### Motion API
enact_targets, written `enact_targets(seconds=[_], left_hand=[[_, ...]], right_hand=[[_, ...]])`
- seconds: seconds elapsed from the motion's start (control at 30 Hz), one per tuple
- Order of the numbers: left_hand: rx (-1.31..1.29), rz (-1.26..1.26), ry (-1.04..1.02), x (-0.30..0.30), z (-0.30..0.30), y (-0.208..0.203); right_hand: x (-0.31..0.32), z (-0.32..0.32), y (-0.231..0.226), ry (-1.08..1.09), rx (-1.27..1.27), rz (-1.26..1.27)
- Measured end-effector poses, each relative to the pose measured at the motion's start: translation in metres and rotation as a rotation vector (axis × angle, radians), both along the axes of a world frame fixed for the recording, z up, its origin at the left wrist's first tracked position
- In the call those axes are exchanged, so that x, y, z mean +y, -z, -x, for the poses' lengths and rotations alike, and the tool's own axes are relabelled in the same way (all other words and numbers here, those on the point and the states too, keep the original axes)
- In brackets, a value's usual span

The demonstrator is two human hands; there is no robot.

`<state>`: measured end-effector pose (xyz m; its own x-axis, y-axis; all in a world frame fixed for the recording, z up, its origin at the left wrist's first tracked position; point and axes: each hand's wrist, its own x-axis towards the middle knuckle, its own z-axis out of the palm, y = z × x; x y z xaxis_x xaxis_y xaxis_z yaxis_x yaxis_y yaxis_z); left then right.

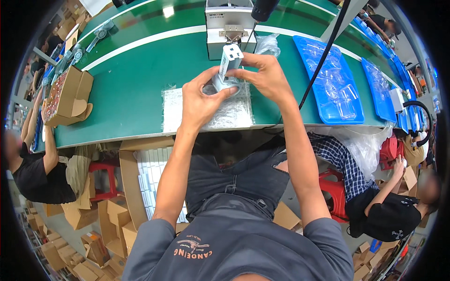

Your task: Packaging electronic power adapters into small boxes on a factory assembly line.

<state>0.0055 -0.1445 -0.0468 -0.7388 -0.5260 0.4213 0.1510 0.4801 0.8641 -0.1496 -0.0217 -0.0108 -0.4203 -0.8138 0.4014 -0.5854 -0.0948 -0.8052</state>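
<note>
While the left hand (199,96) is curling thumb and fingers around a grey rounded part (219,84), the right hand (269,77) is pinching a pale rectangular block (229,64) between thumb and fingers. Block is standing near-upright over the part; can't tell if it's seating. Both are sitting above whitish plastic wrap (176,110) at six o'clock. On the green bench (140,84): machine (229,22) is standing at twelve, blue tray (326,114) is lying at three, cardboard box (71,100) at nine.

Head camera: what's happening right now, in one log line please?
left hand: holds pale part | right hand: holds pale part | under hands: white sheet, green table | right side: blue tray
</note>
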Motion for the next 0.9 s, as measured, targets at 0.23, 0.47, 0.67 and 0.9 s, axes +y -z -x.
enact_targets(seconds=[0.23, 0.47, 0.67, 0.9], left_hand=[[0.012, -0.155, 0.06, 0.003, 0.004, -0.002], [0.059, 0.007, -0.113, 0.01, 0.011, 0.006], [0.103, 0.164, -0.165, 0.025, 0.002, -0.001], [0.129, -0.155, 0.1, 0.043, -0.028, -0.012]], right_hand=[[-0.003, -0.008, 0.003, 0.117, 0.063, 0.147], [0.013, -0.058, 0.005, 0.29, 0.332, 0.152], [0.019, -0.053, 0.014, 0.222, 0.019, 0.028], [0.065, -0.076, 0.023, -0.014, -0.934, 0.357]])
